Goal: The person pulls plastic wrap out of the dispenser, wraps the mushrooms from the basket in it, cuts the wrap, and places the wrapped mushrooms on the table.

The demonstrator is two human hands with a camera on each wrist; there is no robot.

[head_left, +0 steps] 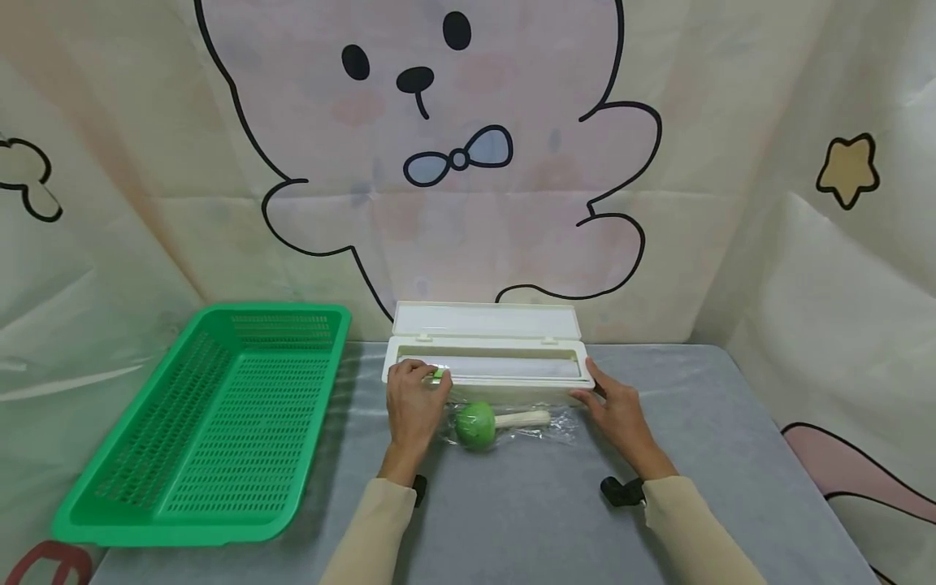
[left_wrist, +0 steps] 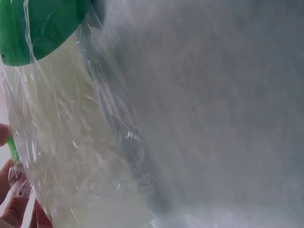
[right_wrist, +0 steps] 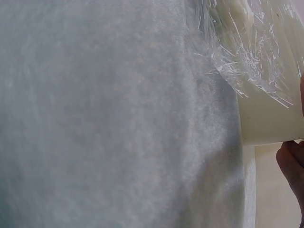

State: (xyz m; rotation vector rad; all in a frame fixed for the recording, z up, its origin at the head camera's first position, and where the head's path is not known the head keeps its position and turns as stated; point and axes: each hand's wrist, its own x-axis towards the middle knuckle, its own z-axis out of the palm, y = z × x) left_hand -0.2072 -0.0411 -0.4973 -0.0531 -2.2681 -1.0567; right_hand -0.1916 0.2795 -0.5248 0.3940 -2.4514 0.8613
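Note:
A long white cling film dispenser (head_left: 483,392) stands on the table, its lid (head_left: 486,319) raised at the back. Near its left end, my left hand (head_left: 413,404) pinches a small green piece (head_left: 439,374), apparently a slide cutter, between thumb and fingers; crumpled clear film shows by these fingers in the left wrist view. At the opposite end, my right hand (head_left: 617,413) grips the dispenser's corner, thumb at the front. Directly before the dispenser lies a maraca-like green ball (head_left: 475,426) with a pale handle (head_left: 522,419), covered in clear film (head_left: 561,426).
A green slotted basket (head_left: 234,431) sits to the left on the grey-covered table (head_left: 526,520). Behind the dispenser hangs a backdrop (head_left: 468,236) with a cartoon bear, close to the raised lid.

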